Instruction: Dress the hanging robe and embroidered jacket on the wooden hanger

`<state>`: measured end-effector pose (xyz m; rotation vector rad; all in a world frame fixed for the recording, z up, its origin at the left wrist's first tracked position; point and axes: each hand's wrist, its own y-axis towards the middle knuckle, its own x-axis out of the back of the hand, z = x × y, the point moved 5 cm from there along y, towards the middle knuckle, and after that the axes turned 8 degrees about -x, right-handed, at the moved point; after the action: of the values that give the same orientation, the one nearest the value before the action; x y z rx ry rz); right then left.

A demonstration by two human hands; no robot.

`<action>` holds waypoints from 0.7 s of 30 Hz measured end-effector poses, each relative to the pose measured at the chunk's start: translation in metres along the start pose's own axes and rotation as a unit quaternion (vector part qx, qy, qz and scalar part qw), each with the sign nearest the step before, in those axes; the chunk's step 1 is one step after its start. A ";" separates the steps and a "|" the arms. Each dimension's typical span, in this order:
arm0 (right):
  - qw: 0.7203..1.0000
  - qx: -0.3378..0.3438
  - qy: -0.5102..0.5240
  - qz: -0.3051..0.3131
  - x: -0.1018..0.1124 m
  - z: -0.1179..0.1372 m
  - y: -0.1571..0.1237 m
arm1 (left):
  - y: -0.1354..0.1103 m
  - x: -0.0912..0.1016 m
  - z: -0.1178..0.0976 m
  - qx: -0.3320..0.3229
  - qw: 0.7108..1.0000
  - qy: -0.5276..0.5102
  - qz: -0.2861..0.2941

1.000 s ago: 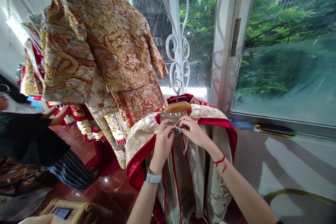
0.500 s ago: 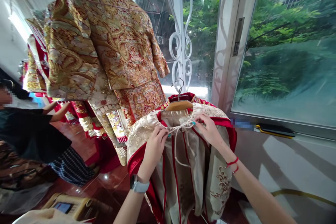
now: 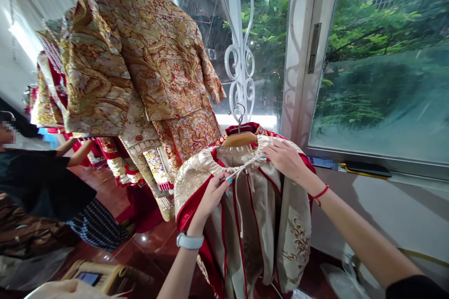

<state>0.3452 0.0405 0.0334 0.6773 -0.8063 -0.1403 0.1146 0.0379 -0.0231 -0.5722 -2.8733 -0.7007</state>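
Observation:
A cream satin garment with red trim [image 3: 257, 224] hangs on a wooden hanger [image 3: 240, 139], over a red collared piece with gold decoration. White cord [image 3: 240, 169] runs along its gathered neckline, and one loose end dangles down the front. My left hand [image 3: 214, 192], wearing a watch, pinches the cord left of centre. On the other side my right hand [image 3: 282, 158] is closed on the cord at the gathered edge, fingers resting over the satin. Between my two hands the cord looks taut. My right fingertips partly hide the gathers there.
Gold brocade jackets [image 3: 168, 65] hang close on the left. Farther left stands a person in a dark shirt [image 3: 35, 182], arms toward more garments. A bamboo stool [image 3: 105, 273] bearing a phone is low left. Behind are a window [image 3: 382, 79] and its sill with small items.
My left hand has shifted slightly down and turned, pulling the cord. My right hand has moved a little right and up, and the cord loop now hangs straighter.

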 end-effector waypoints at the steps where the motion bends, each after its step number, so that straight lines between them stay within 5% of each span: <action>1: 1.000 -0.009 0.014 -0.009 -0.002 -0.001 -0.003 | -0.001 0.001 -0.001 -0.012 0.999 0.042 0.000; 3: 0.990 -0.054 0.130 0.019 -0.009 -0.007 -0.009 | -0.003 0.001 -0.004 -0.033 0.994 0.100 -0.011; 5: 0.957 -0.102 0.250 0.110 -0.014 -0.013 -0.013 | -0.006 0.000 -0.005 -0.040 0.991 0.127 -0.009; 8: 0.961 -0.104 0.167 0.196 0.000 -0.017 -0.012 | -0.010 0.001 -0.007 -0.040 0.990 0.137 0.005; 11: 0.996 -0.038 -0.066 0.044 0.029 -0.008 -0.005 | -0.012 0.001 -0.007 -0.044 0.986 0.158 0.011; 14: 0.992 -0.015 -0.073 -0.106 0.031 0.003 -0.006 | -0.014 0.000 -0.004 -0.047 0.987 0.156 0.002; 18: 0.987 -0.109 0.096 -0.069 0.005 -0.015 -0.003 | -0.017 0.001 -0.003 -0.044 0.987 0.157 0.002; 21: 0.989 -0.118 0.069 -0.055 0.011 -0.027 -0.003 | -0.018 0.005 -0.006 -0.041 0.985 0.168 -0.006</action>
<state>0.3721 0.0478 0.0245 0.5003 -0.6083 -0.2815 0.1035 0.0220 -0.0239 -0.4015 -2.5472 -0.8311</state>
